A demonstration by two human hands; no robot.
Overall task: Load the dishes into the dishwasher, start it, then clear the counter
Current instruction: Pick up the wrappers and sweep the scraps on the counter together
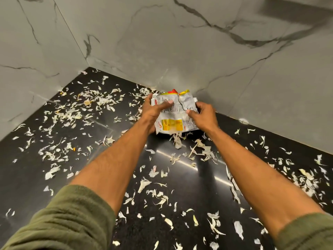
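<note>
Both left hand point(153, 110) and right hand point(205, 114) pinch the crumpled silver-yellow foil wrapper point(171, 124); I fear lifting scatters the pale peel scraps point(177, 142) nearby.

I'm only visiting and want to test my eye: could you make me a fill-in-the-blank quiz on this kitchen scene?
1. The left hand and right hand grip a crumpled ____.
2. Pale peels litter the ____ counter.
3. The sleeves are ____.
Missing words: wrapper; black; green.
</note>
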